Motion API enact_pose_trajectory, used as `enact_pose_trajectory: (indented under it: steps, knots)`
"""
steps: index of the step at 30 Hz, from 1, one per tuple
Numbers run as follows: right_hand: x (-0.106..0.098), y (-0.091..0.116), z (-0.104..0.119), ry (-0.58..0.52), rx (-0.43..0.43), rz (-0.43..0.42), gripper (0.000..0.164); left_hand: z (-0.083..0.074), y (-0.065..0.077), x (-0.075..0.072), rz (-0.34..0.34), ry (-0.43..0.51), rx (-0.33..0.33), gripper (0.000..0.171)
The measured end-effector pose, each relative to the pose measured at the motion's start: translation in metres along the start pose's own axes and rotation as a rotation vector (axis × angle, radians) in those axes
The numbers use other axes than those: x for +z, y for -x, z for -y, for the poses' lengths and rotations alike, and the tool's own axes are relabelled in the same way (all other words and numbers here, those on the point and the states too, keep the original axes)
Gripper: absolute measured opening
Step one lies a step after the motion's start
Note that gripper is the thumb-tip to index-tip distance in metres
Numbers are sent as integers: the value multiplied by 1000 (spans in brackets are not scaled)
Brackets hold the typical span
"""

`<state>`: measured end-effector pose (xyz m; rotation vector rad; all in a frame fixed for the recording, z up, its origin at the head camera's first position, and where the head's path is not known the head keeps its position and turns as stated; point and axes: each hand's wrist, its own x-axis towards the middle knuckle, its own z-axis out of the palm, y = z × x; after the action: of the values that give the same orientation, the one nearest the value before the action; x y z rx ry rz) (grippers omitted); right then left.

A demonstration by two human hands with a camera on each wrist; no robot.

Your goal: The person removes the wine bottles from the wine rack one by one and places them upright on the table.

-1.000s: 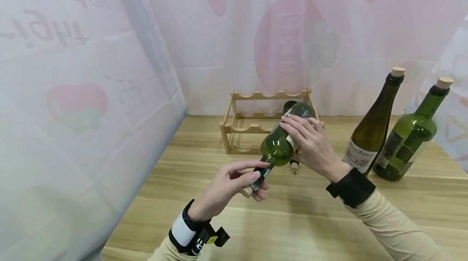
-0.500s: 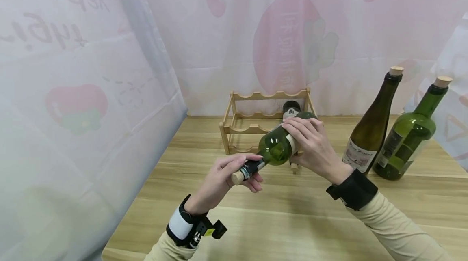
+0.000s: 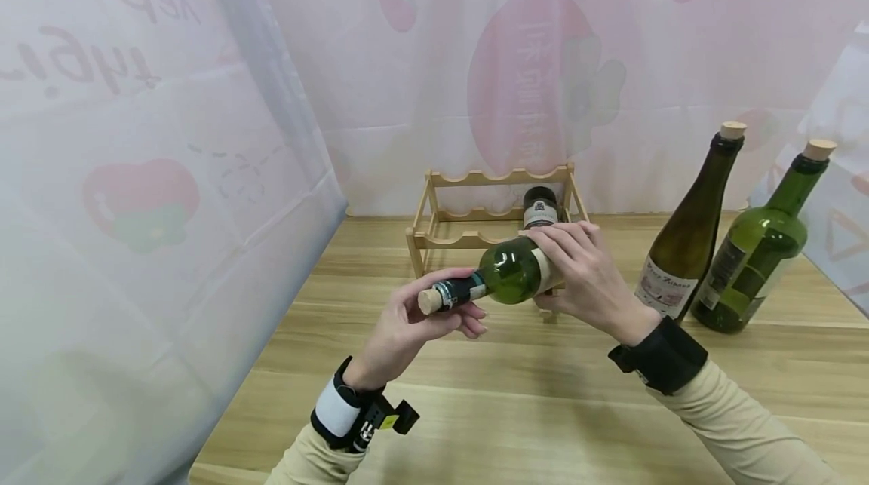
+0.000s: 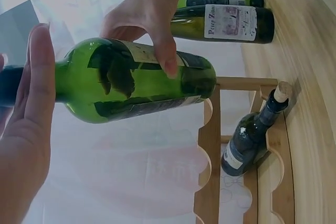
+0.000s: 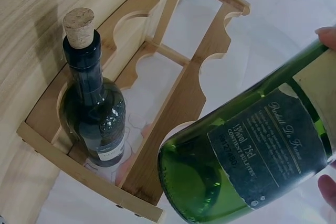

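A green glass wine bottle (image 3: 511, 271), corked (image 3: 429, 302), is held in the air in front of a wooden wine rack (image 3: 453, 240), its neck pointing left. My left hand (image 3: 400, 330) holds the dark-wrapped neck between thumb and fingers. My right hand (image 3: 585, 281) grips the body near the base from above. In the right wrist view the back label (image 5: 262, 150) faces the camera, and the base is close to the rack's upper rail. A dark wine bottle (image 5: 94, 103) lies in the rack's lower level, cork end outward; the held bottle partly hides it in the head view.
To the right stand two more corked bottles, one brown-green with a pale label (image 3: 689, 236) and one lighter green (image 3: 767, 244). Printed curtains (image 3: 421, 93) hang behind and along the left of the wooden table (image 3: 326, 364).
The bottle's neck has swung left and upward with my left hand, so it lies more sideways. My right hand stays nearly in place, and more of the racked bottle shows.
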<state>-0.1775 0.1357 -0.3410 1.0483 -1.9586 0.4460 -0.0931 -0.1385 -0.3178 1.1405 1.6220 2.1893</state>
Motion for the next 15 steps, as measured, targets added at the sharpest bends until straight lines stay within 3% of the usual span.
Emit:
enact_pose_trajectory:
  steps: [4, 7, 12, 15]
  knots:
    - [-1, 1, 1, 3, 8, 8, 96, 1, -3, 3, -103, -77, 10, 50]
    - [-1, 1, 2, 6, 4, 4, 99, 1, -6, 3, -156, -116, 56, 47]
    - [-3, 2, 4, 4, -6, -7, 98, 2, -9, 1, -193, -171, 119, 42]
    - [-4, 3, 5, -7, 3, -1, 95, 1, -11, 0, -207, -200, 124, 40]
